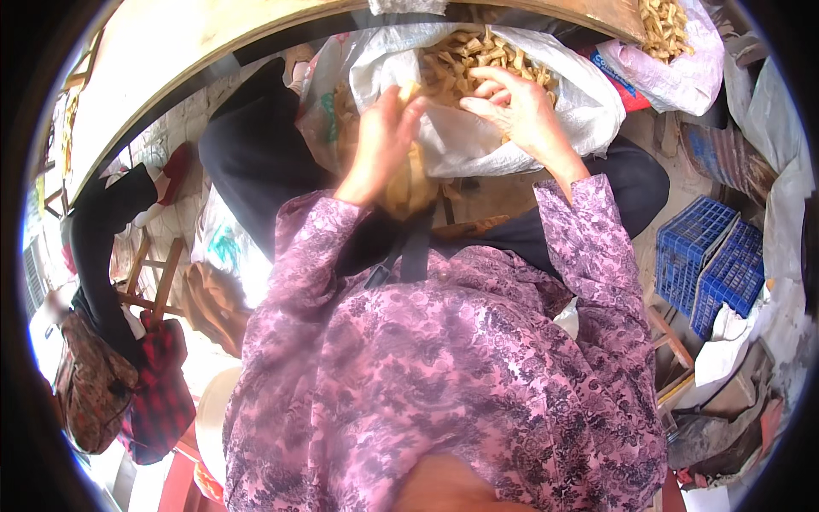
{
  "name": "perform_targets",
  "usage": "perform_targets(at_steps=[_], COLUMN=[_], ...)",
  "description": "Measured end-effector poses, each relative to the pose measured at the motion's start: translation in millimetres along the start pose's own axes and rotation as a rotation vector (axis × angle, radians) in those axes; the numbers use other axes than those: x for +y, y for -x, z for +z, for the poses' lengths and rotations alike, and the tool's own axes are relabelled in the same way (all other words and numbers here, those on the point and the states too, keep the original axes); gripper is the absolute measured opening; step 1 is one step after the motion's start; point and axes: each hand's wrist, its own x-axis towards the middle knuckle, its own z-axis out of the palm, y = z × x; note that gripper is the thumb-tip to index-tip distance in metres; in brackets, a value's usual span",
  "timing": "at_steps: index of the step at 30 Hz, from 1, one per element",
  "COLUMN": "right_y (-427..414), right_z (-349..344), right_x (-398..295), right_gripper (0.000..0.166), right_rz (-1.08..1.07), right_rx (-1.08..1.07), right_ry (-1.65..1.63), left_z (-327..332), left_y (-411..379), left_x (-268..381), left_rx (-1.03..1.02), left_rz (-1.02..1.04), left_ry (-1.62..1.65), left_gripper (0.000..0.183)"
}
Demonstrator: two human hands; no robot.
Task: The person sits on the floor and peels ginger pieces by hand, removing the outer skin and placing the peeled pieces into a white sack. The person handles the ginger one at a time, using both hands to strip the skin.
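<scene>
A white woven sack [588, 118] stands before me, its mouth rolled wide around a heap of small tan pieces [486, 51] whose material I cannot tell. Over the sack's left side, my left hand [384, 137] pinches a pale yellow piece [409, 93] between thumb and fingers. My right hand [518, 109] hovers above the right part of the opening, fingers apart and slightly bent, nothing visible in it. Below my left wrist, between my legs, lies a blurred yellowish thing [411, 182], partly hidden.
A wooden tabletop [160, 57] curves along the far left edge. Another sack [694, 80] of tan pieces stands at the upper right. Blue plastic crates [697, 243] sit on the right. At left are people in dark trousers [93, 256] and a wooden stool [150, 275].
</scene>
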Motion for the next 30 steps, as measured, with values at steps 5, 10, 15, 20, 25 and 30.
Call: perform_targets(at_steps=[5,10,15,20,25,30], right_y=[-0.4,9.7,19.5,17.1,35.1,57.5], right_z=[27.5,7.2,-17.1,-26.4,-20.6,-23.1], right_x=[-30.9,-39.1,-72.6,-55.9,-8.4,-34.0], right_gripper=[0.018,0.007,0.024,0.019,0.017,0.013], right_rz=[-0.180,-0.094,-0.499,-0.040,-0.149,0.115], right_rx=[-0.001,0.125,0.298,-0.038,0.099,-0.300], right_ry=[-0.414,-0.473,0.272,0.187,0.044,-0.221], left_z=[5.5,-3.3,12.3,35.1,22.0,-19.9], left_y=[9.8,12.9,19.6,9.7,26.3,15.2], left_x=[20.1,9.1,14.2,37.1,36.6,77.9], left_rx=[-0.121,-0.210,-0.169,-0.250,-0.269,-0.474], left_rz=[0.238,0.198,0.145,-0.006,0.512,0.266], left_ry=[-0.085,0.121,0.227,0.237,-0.221,0.044], left_gripper=[0.012,0.020,0.018,0.027,0.017,0.011])
